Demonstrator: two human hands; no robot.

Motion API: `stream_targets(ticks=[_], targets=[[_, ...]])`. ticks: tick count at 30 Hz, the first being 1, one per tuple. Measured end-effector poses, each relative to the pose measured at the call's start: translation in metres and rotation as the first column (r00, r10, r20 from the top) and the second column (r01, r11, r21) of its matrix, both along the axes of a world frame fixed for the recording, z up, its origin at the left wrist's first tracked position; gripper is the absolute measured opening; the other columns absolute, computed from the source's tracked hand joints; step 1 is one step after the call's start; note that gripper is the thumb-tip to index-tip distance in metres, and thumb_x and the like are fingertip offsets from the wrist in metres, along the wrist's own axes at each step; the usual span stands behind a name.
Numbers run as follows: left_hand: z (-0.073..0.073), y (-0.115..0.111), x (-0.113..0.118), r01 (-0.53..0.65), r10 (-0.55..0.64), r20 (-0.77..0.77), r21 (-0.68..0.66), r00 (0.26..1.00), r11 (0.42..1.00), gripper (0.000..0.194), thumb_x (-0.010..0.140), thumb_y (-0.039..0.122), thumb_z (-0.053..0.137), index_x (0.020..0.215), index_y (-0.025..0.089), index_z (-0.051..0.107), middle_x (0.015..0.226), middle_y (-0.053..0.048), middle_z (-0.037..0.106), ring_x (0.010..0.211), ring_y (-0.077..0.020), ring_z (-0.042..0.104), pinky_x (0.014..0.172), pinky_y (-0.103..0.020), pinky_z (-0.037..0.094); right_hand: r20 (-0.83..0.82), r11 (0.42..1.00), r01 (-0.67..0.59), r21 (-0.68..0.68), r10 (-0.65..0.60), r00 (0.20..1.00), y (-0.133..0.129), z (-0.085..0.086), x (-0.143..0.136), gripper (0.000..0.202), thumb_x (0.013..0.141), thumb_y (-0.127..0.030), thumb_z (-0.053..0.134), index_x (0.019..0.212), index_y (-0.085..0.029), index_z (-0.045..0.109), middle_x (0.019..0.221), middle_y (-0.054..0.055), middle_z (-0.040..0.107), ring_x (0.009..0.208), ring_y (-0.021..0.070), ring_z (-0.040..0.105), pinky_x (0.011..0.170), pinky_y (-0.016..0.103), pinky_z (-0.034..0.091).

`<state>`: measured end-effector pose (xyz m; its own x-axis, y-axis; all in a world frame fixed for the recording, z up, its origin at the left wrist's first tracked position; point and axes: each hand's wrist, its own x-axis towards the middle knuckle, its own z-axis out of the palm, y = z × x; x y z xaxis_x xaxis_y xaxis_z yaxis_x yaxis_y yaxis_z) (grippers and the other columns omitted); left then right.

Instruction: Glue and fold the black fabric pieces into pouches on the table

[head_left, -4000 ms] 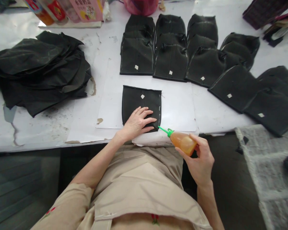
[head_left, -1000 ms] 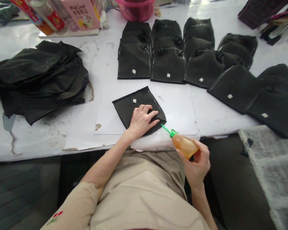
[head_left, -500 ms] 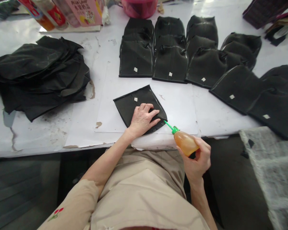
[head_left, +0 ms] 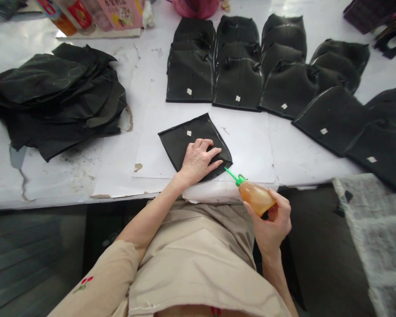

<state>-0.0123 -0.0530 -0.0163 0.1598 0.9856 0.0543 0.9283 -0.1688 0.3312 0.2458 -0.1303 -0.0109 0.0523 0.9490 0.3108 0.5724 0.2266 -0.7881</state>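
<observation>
Under my left hand (head_left: pixel 199 160) lies a flat black fabric piece (head_left: pixel 176 141) with a small white tag, turned at an angle on a white sheet (head_left: pixel 145 163). The left fingers are spread and press on its near right part. In my right hand (head_left: pixel 272 220) is a squeeze bottle (head_left: pixel 255 196) of amber liquid with a green nozzle. The nozzle tip is at the piece's near edge, close to its right corner; whether it touches, I cannot tell.
Rows of overlapping black pieces (head_left: pixel 189 75) with white tags lie along the back right. A heap of black material (head_left: pixel 62 101) is at left. Bottles (head_left: pixel 79 17), a pink box (head_left: pixel 123 13) and a pink tub (head_left: pixel 196 6) stand behind. Grey cloth (head_left: pixel 376 220) sits at lower right.
The nozzle tip has shifted slightly left along the near edge, away from the right corner. My left hand stays on the piece; the whole view has shifted a little.
</observation>
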Motion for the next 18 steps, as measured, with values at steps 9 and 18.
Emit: stream_targets(ticks=[9, 18], targets=[[0.002, 0.0, -0.001, 0.002, -0.002, -0.017, 0.003, 1.0, 1.0, 0.036, 0.097, 0.044, 0.06, 0.125, 0.024, 0.068, 0.132, -0.013, 0.059, 0.122, -0.0317, 0.049, 0.092, -0.044, 0.04, -0.046, 0.995, -0.059, -0.078, 0.056, 0.997, -0.004, 0.011, -0.002, 0.061, 0.073, -0.035, 0.09, 0.125, -0.024, 0.06, 0.113, 0.008, 0.065, 0.105, 0.0262, 0.066, 0.086, 0.043, 0.06], [0.008, 0.0, -0.003, -0.007, 0.009, 0.039, -0.042, 0.999, 0.999, 0.037, 0.096, 0.041, 0.061, 0.128, 0.022, 0.066, 0.133, -0.013, 0.059, 0.124, -0.0311, 0.05, 0.097, -0.045, 0.044, -0.041, 0.989, -0.104, -0.106, 0.1, 0.994, -0.004, 0.016, -0.003, 0.065, 0.071, -0.03, 0.091, 0.128, -0.025, 0.062, 0.116, 0.007, 0.066, 0.103, 0.0252, 0.067, 0.088, 0.042, 0.058]])
